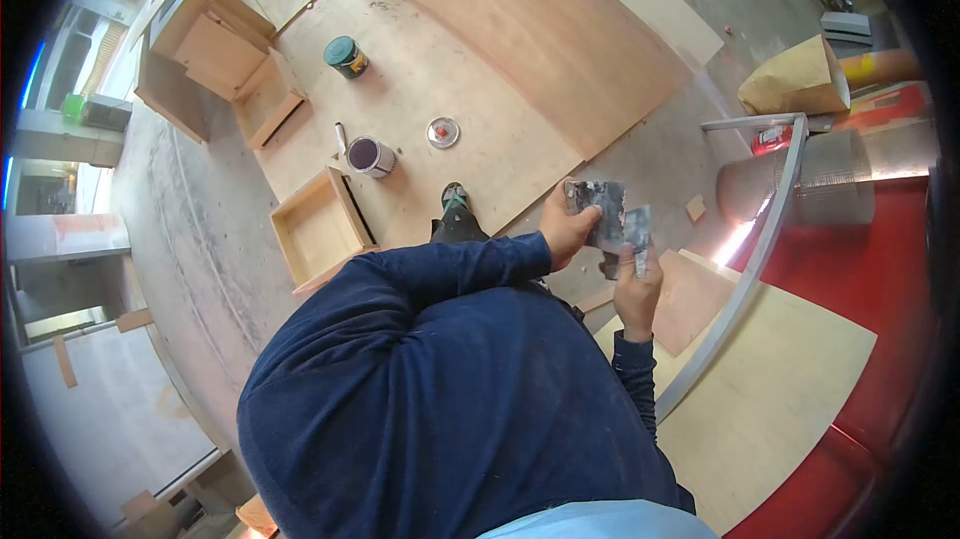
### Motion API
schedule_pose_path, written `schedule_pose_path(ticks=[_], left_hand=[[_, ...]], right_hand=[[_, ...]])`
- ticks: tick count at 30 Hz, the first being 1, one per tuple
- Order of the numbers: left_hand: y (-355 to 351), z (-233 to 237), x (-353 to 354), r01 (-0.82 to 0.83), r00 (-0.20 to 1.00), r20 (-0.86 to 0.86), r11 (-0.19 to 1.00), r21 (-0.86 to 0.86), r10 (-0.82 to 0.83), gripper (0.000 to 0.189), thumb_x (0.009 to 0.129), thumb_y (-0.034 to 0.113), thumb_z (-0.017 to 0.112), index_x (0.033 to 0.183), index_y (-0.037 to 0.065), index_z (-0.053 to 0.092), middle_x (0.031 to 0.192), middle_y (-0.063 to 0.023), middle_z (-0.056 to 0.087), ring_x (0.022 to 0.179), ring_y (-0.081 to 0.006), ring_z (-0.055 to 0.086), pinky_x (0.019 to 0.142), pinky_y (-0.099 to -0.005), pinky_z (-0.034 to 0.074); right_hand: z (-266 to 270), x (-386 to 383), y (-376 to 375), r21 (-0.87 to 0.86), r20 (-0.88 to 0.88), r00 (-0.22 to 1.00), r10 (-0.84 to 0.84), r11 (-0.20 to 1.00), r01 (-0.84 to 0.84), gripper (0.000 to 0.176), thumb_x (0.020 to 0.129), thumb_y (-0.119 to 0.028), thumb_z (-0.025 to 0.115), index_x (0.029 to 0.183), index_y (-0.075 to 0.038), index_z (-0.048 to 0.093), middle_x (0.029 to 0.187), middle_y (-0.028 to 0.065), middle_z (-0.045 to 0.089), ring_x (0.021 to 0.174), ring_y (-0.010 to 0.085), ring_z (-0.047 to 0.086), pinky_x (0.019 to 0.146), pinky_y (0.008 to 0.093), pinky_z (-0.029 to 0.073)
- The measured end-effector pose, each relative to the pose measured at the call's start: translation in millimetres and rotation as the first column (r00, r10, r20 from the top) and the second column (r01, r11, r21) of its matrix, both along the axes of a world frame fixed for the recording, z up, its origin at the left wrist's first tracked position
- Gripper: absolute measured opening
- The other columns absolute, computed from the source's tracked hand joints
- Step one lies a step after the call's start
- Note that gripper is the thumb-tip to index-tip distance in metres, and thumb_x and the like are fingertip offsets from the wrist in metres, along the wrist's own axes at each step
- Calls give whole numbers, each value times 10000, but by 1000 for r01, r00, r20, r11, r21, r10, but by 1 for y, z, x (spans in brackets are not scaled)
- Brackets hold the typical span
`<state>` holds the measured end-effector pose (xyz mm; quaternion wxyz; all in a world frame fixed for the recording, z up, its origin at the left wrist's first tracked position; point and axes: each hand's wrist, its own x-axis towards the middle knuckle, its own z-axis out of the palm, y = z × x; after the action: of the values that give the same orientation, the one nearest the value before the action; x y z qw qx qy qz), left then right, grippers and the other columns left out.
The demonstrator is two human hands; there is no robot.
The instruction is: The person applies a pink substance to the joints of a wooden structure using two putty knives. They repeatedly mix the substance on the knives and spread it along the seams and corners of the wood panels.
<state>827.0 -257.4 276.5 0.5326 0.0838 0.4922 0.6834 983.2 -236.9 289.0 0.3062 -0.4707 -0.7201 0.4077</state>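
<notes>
In front of my chest, my left hand (568, 226) is closed on a dark, flat scraper (598, 201) with a stained, worn face, its thumb lying on the face. My right hand (638, 289) grips a smaller grey scraper (638, 225) by its lower part. The two flat pieces meet or overlap; whether they touch is hard to tell. Dark material shows just left of my right fingers. On the plywood sheet (440, 49) ahead stand an open can (370, 158) with dark contents and a green-lidded can (346, 57). Nearby lies a round lid (443, 132).
A shallow wooden drawer (318, 224) rests beside my left arm, with a wooden cabinet (200, 49) beyond it. On my right a grey metal bar frame (775, 209) rises near a pale board (790, 379). A brown paper bag (800, 79) lies farther off.
</notes>
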Motion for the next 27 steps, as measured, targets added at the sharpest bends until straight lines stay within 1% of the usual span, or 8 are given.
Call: schedule_pose_path(ticks=[5,9,12,15,16,21,25,27], left_hand=[[2,-36,-3,62,996,50,988,140,-70,298,847,-46,569,1108,27,448,943,-84,610,823,-167,633,681,-339,579],[9,-13,-6,-6,997,-74,996,92,13,306,869,-46,557,1148,11,446,983,-91,621,866,-159,626,752,-321,559],[20,-16,-15,-36,992,-111,966,255,66,278,903,-26,548,1160,19,452,1026,-74,613,909,-144,611,816,-300,522],[23,-18,-19,-44,995,-64,938,344,71,262,923,-11,545,1166,25,455,1049,-65,604,907,-134,605,819,-289,514],[22,-19,-20,-2,993,-112,958,285,36,255,940,14,538,1180,28,453,1057,-61,601,927,-119,588,830,-273,496],[16,-1,-14,66,953,-301,948,310,32,216,969,65,515,1174,20,463,1063,-51,587,950,-91,552,848,-239,454],[10,-24,-30,308,909,-357,923,230,-214,208,973,83,507,1165,10,471,1032,-41,579,886,-85,543,789,-245,460],[-3,12,-27,417,729,-640,899,134,-243,209,965,101,518,1145,0,482,959,-34,571,802,-84,509,709,-248,440]], right_hand=[[-24,30,-11,14,325,911,254,962,-274,356,954,-161,556,1293,-56,539,810,90,663,711,145,635,623,291,508],[-28,50,-8,-2,316,869,381,916,-401,325,930,-132,578,1231,-10,561,812,84,656,729,164,650,589,285,537],[-16,45,-14,-357,-295,932,-211,929,97,253,887,-114,618,1093,25,568,886,86,646,712,204,664,520,325,579],[-28,34,-23,-274,-403,863,-303,940,202,270,879,-129,625,1107,1,559,922,90,645,703,205,669,495,328,576],[-32,32,-25,-415,-476,797,-372,894,169,254,877,-129,620,1093,-8,560,917,89,644,702,217,673,479,323,567],[-20,-5,-36,-450,-432,767,-475,850,273,244,872,-116,618,1089,-15,569,906,85,649,698,213,670,474,322,558],[-29,-9,-36,-549,-460,705,-540,797,252,204,874,-108,610,1056,-18,594,895,78,654,688,203,666,473,320,545],[-24,-9,-28,-526,-487,680,-548,806,273,202,875,-110,607,1056,-19,600,892,78,657,683,198,664,473,319,541]])
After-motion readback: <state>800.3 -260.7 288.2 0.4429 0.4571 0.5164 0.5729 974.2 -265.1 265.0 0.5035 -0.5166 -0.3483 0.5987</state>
